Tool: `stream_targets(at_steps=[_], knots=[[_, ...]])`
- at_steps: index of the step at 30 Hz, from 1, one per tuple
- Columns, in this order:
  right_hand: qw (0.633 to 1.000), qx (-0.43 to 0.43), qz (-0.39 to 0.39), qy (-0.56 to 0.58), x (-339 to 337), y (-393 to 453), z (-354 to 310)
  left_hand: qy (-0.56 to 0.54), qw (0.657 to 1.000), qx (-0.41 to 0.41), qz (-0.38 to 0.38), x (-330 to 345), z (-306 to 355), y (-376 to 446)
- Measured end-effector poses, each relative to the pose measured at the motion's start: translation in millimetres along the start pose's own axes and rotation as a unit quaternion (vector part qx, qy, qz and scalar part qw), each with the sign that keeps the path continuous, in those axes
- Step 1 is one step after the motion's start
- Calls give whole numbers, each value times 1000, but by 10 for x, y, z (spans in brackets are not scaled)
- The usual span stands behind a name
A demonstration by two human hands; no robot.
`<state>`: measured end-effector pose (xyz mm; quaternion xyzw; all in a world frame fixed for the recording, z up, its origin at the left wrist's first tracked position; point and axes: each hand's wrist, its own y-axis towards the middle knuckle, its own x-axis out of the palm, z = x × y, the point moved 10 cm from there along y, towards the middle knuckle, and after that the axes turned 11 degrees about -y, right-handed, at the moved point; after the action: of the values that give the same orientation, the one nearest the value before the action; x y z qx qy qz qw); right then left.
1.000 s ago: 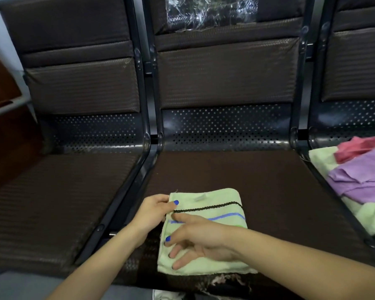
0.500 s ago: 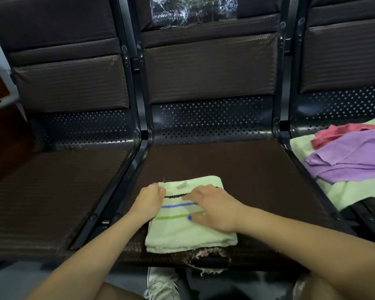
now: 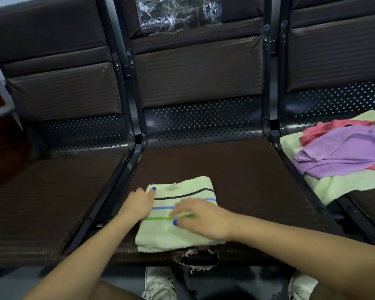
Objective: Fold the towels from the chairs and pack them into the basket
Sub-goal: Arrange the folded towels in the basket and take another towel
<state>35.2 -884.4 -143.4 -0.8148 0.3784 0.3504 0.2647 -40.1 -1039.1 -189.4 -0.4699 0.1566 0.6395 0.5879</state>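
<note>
Both bare forearms are extended forward. The left hand (image 3: 139, 203) is laid palm down, fingers loosely curled. Just beside it, the right hand (image 3: 200, 219) is spread flat, fingers pointed toward the left hand.

I count three chairs: one behind my hands (image 3: 136, 204), one left, one right. One folded green towel (image 3: 178, 232) lies under them; the heap (image 3: 342, 154) to the right holds four more towels.
</note>
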Motion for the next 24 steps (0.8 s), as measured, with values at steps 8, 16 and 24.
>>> stream_targets(at_steps=[8,16,24], knots=[[901,360,12,241,-138,-60,1127,-289,937,-89,-172,300,7,-156],[885,275,31,374,-350,68,1040,-470,852,-117,-197,247,320,-291],[952,63,216,209,-1277,-579,996,-455,857,170,-172,55,1060,-692]])
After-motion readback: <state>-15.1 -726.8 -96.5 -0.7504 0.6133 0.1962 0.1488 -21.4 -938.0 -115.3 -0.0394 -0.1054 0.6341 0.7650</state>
